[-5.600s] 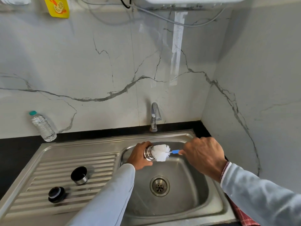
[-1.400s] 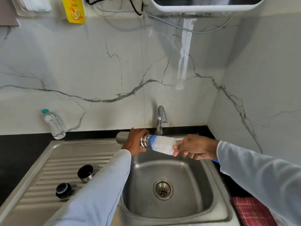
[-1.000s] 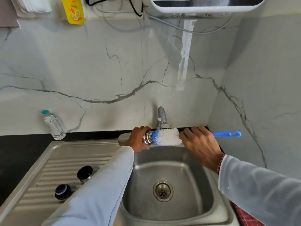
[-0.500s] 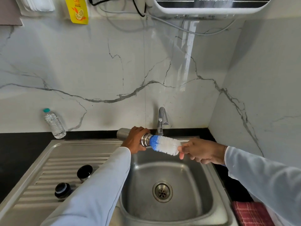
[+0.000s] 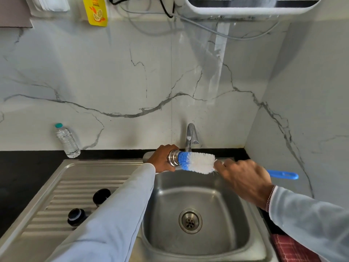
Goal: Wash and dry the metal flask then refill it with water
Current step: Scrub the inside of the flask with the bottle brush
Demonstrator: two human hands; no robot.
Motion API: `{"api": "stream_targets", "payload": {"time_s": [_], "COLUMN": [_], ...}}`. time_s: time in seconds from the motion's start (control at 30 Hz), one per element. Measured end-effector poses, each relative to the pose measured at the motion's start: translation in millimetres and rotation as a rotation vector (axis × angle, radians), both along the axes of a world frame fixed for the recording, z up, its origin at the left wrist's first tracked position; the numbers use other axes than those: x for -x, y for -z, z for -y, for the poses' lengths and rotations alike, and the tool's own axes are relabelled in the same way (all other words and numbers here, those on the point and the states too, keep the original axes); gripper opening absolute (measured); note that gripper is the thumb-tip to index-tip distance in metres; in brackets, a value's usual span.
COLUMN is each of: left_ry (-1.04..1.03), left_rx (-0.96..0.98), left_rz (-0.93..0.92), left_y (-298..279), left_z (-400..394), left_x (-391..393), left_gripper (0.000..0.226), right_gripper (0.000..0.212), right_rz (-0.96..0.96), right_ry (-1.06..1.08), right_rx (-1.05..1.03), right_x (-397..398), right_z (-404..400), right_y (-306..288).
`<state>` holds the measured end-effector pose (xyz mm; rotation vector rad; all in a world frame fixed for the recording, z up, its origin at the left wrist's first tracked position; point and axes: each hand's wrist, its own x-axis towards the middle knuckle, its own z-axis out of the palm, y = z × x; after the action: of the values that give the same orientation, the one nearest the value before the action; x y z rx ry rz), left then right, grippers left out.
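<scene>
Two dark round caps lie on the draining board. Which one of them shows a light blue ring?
The nearer cap, closer to the camera and farther left on the draining board. It shows a pale blue ring. The other cap, nearer the sink basin, looks plain black.

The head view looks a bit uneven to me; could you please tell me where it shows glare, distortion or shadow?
Head view: a bright streak of glare runs down the wall above the tap; wide-angle distortion bows the sink edge and countertop line; the flask and brush are sharp; soft shadow darkens the right-hand wall corner.
</scene>
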<state>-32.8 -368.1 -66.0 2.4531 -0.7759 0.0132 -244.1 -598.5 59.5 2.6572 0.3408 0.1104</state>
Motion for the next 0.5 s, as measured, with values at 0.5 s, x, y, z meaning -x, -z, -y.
{"api": "stream_targets", "payload": {"time_s": [0.5], "left_ry": [-0.04], "left_rx": [0.018], "left_rz": [0.032], "left_y": [-7.4], "left_z": [-23.6], "left_x": [-9.1], "left_gripper": [0.067], "right_gripper": [0.039], "right_rz": [-0.302], "right_ry": [0.208], "right_rx": [-0.712], "right_x": [-19.1], "right_z": [27.4], "right_y": [-22.8]}}
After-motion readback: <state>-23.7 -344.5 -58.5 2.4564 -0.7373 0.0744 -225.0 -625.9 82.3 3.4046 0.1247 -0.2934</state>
